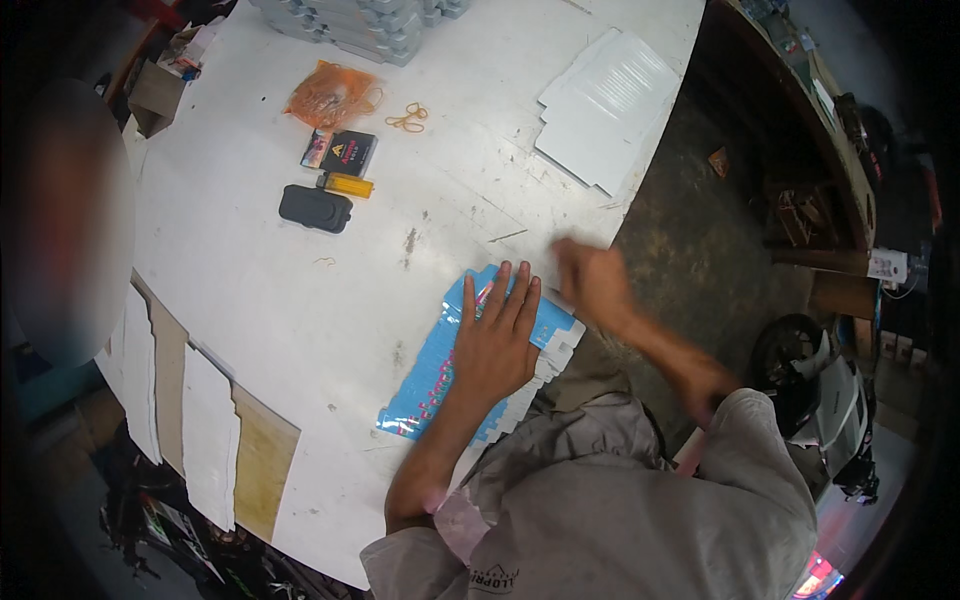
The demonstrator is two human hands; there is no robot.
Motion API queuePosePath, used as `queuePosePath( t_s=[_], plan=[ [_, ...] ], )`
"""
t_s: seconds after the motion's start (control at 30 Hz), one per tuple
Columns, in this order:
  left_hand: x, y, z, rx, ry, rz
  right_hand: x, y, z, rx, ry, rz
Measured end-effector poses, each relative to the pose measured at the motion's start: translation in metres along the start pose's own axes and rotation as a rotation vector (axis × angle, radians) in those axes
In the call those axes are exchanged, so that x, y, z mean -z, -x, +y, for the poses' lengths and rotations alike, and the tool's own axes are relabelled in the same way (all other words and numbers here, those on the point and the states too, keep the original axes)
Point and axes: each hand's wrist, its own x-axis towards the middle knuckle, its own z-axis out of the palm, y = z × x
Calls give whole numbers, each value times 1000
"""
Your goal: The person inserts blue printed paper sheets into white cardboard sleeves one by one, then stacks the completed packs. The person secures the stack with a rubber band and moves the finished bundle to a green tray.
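A stack of flat blue cardboard box blanks (425,375) with pink print and a glossy surface lies slantwise at the table's near edge. Pale grey notched edges (550,368) of the sheets stick out along its right side. My left hand (497,340) lies flat on top of the stack, fingers spread and pointing away from me. Just beyond the stack's far right corner is my right hand (592,285), bent inward and smeared by motion. Its fingers are too blurred to show whether they hold anything.
On the white table (480,190) lie a black case (315,208), a yellow lighter (348,185), a small dark box (350,153), an orange bag (330,93) and rubber bands (408,118). White sheets (610,105) lie far right; grey stacks (360,25) stand at the back.
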Motion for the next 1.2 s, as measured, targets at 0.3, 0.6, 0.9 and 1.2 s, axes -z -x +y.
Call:
queuePosePath(
  t_s=[0.3, 0.6, 0.9, 1.2],
  plan=[
    [-20, 5, -3, 40, 154, 78, 14, -28, 17, 182, 27, 240],
    [-3, 0, 4, -4, 34, 62, 0, 4, 15, 108, -97, -121],
    [-20, 7, 1, 35, 139, 133, 13, -37, 33, 282, -110, 204],
    [-8, 2, 5, -3, 16, 89, 12, 7, -6, 122, -320, -89]
  ],
)
